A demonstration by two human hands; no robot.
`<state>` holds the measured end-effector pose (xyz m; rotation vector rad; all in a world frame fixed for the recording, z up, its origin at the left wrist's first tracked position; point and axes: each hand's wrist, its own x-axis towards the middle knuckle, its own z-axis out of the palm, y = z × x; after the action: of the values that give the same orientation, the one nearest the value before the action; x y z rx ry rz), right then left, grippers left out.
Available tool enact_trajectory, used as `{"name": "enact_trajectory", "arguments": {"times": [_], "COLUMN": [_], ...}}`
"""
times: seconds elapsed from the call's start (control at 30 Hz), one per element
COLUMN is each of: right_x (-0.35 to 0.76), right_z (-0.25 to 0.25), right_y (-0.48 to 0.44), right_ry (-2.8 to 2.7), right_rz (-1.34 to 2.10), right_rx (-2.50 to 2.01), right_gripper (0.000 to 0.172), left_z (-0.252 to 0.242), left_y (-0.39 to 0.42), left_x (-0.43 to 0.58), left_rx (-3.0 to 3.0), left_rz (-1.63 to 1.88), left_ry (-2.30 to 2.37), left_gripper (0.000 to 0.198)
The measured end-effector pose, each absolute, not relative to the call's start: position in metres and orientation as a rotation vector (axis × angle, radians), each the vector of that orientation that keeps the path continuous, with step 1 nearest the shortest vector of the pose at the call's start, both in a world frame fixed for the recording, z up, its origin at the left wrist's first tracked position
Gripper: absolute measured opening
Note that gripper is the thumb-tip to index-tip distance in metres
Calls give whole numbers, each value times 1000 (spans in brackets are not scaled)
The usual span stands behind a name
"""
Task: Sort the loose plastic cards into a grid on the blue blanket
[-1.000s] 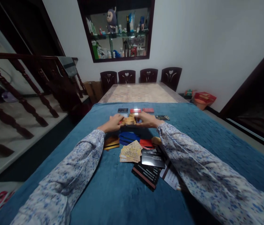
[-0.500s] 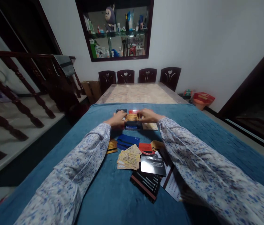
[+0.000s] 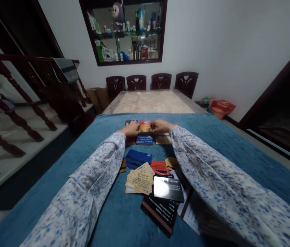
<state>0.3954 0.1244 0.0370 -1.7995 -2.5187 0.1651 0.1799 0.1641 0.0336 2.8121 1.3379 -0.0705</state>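
A gold card [image 3: 145,128] lies level between my two hands at the far rows of cards. My left hand [image 3: 131,129] has its fingertips at the card's left edge, and my right hand [image 3: 162,126] grips the right edge. Behind it shows a red card [image 3: 145,122], and a dark card [image 3: 130,121] is partly covered by my left hand. Just in front sit a blue card stack [image 3: 144,140] and a beige card [image 3: 163,138]. Whether the gold card is one or several stacked is hard to tell.
Nearer me, loose cards overlap on the blue cloth [image 3: 108,212]: blue cards [image 3: 138,158], fanned yellow cards [image 3: 140,180], a red card [image 3: 159,167] and black cards [image 3: 160,211]. Beyond the cloth is the bare tabletop [image 3: 150,101], with chairs [image 3: 161,81] behind.
The gold card, held between both hands, has come down onto the far row; the blue stack in front now shows more fully. The view has tilted slightly.
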Motion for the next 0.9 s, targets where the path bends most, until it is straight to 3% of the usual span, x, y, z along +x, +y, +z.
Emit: {"name": "enact_trajectory", "arguments": {"times": [0.9], "right_x": [386], "right_z": [30], "right_y": [141], "right_ry": [-2525], "right_rz": [263], "right_rx": [-1906], "right_gripper": [34], "left_z": [31], "left_y": [171], "left_x": [183], "left_rx": [2821], "left_rz": [-120], "left_ry": [1277], "left_gripper": [47]}}
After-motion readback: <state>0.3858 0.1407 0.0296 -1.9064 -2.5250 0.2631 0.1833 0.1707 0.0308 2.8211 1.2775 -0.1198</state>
